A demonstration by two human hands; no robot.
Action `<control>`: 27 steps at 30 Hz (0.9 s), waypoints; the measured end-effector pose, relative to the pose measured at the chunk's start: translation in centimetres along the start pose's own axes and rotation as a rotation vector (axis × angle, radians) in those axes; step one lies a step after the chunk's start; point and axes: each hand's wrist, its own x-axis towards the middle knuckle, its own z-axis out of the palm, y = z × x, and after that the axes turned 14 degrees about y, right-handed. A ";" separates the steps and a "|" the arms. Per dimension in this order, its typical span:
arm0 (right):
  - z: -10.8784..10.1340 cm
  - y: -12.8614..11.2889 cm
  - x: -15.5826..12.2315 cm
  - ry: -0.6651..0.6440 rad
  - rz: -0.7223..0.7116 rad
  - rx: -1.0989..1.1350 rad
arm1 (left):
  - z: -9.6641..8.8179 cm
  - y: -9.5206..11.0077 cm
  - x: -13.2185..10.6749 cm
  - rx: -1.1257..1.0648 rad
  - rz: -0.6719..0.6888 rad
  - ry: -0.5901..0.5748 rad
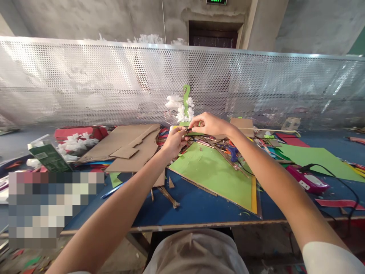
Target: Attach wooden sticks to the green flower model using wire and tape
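Note:
My left hand (175, 141) and my right hand (210, 125) meet over the back of the table, fingers pinched. Between their fingertips is a small, thin black piece (188, 130), too small to make out its kind. Just behind them stands a green question-mark-shaped cutout (186, 91) with crumpled white tufts (181, 113) around its stem. A green sheet (211, 171) lies in front of the hands, with a blue glue gun (233, 152) on its right side.
Brown cardboard pieces (134, 152) lie to the left, near a dark green box (49, 156). A magenta power socket (309, 180) with a black cable sits at right. Scraps litter the table's back half, and a perforated metal screen (114, 76) rises behind.

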 end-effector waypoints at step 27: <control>0.7 0.2 0.2 0.101 0.032 -0.042 | 0.7 1.5 -0.8 -0.070 -0.126 0.039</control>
